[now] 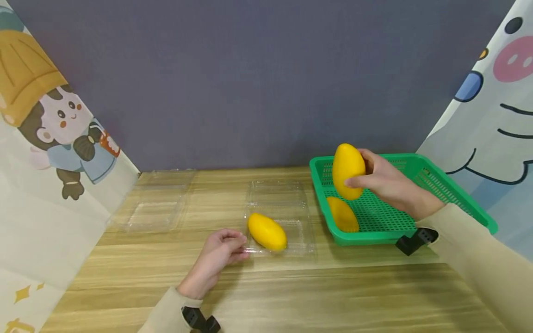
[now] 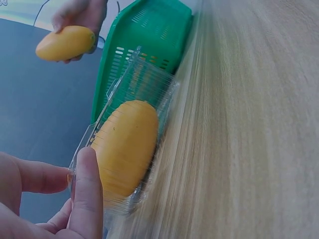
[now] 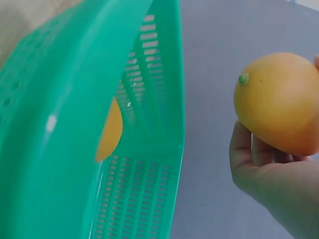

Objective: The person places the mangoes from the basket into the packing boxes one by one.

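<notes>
My right hand [image 1: 385, 182] grips a yellow mango [image 1: 348, 170] above the left part of a green basket [image 1: 376, 238]. The same held mango [image 3: 279, 102] shows its small green stem end in the right wrist view. Another mango [image 1: 342, 215] lies inside the basket by its left wall. A clear plastic container [image 1: 297, 233] stands open on the table, one mango [image 1: 266, 231] lying tilted in its near half. With thumb and fingers, my left hand [image 1: 218, 254] pinches that container's near left edge; the left wrist view shows the fingers [image 2: 87, 194] on its thin rim.
A second clear container [image 1: 154, 215] sits open at the table's back left. The wooden table [image 1: 291, 296] meets a dark grey panel [image 1: 266, 83] behind. Printed cartoon panels stand at the left and right sides.
</notes>
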The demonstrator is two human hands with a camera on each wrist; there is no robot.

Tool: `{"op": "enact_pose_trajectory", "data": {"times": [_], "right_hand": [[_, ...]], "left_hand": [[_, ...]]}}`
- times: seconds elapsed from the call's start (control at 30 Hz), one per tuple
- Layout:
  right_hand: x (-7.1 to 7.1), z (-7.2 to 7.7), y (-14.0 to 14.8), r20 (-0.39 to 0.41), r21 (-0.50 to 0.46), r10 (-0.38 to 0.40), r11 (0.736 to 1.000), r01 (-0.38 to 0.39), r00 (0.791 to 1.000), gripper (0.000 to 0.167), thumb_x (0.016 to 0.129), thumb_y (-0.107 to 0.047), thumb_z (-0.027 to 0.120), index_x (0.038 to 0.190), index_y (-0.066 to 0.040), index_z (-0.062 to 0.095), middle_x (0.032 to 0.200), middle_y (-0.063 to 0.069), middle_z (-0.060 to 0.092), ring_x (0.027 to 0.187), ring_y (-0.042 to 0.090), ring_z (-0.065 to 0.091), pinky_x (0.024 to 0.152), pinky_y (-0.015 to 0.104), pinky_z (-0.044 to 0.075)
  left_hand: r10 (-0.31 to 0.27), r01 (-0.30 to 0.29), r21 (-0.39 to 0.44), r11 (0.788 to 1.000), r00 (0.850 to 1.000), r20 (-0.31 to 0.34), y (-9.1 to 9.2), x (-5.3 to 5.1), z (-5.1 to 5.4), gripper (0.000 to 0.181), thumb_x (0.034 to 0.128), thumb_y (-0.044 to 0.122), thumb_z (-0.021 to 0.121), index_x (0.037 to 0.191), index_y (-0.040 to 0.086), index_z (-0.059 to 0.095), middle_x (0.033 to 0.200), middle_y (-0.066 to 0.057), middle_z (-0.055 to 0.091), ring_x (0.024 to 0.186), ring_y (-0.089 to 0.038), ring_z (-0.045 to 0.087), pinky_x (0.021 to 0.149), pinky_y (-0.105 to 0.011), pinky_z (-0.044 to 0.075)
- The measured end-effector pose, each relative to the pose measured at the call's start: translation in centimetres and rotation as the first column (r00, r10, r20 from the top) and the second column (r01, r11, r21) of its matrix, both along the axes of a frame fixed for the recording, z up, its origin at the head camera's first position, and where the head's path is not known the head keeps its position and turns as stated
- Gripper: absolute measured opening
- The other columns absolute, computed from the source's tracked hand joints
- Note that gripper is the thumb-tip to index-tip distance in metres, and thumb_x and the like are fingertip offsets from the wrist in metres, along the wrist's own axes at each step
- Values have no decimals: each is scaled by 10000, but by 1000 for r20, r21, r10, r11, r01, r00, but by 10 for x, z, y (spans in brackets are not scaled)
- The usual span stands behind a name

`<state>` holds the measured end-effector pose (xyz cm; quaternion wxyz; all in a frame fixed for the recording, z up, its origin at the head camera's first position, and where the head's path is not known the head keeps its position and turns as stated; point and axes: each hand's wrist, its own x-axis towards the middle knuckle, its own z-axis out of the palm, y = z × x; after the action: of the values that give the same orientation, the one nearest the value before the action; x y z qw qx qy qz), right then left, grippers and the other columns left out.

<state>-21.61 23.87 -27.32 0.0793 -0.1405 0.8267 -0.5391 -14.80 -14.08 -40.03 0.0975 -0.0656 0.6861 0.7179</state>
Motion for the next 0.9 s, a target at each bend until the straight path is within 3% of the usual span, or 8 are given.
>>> {"op": "enact_pose_trajectory", "data": {"times": [0.37,0.7,0.9], "right_hand": [[20,5,-25,-47,-36,-19,999,17,999,804,950,-149,714,1566,-37,210,1368,204,466,1127,322,521,873,267,556],[25,4,-58,-81,82,-6,997,13,997,815,881,-255,788,1531,-89,326,1355,135,519,1118,314,540,868,422,548],[20,-3,-85,-104,149,-2,989,18,995,825,843,-280,800,1516,-105,357,1321,94,543,1068,296,576,846,426,548]], "left_hand": [[-24,24,-4,1000,1000,-2,-3,3,3,233,958,8,637,1147,-111,571,1016,-242,642,839,-249,655,806,-365,627],[-16,16,3,1000,1000,3,2,0,2,226,953,7,636,1133,-108,564,999,-228,641,825,-243,654,789,-357,630],[-5,5,2,1000,1000,9,4,-1,-1,219,955,5,630,1131,-105,560,982,-212,641,806,-229,654,776,-354,631]]}}
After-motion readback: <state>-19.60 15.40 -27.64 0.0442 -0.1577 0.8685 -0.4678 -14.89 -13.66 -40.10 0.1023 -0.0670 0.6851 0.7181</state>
